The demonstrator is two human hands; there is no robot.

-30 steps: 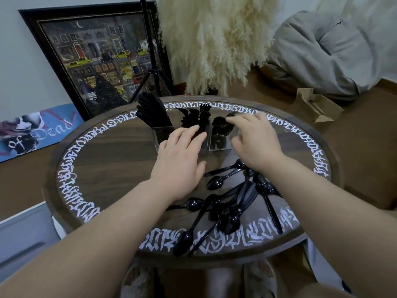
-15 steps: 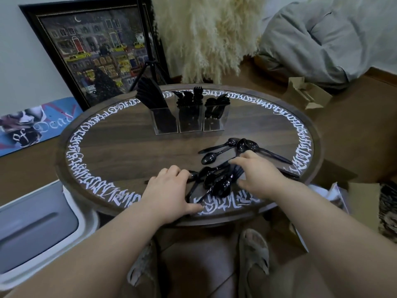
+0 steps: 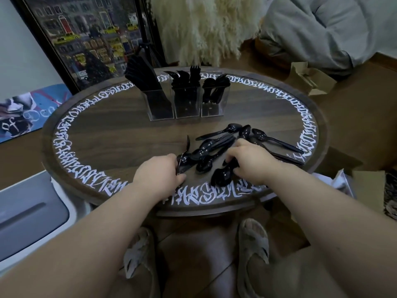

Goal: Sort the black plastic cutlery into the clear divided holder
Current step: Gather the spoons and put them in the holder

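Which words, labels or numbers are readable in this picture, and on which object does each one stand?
"of Dea": white script on the blue painted board leaning at the left wall; its last letters blur, so the word may be longer.
White calligraphy ring around the round table: ornate letter-like strokes, not readable as words.
Framed street painting: no legible text.
Black cutlery and clear divided holder: no label or number visible.
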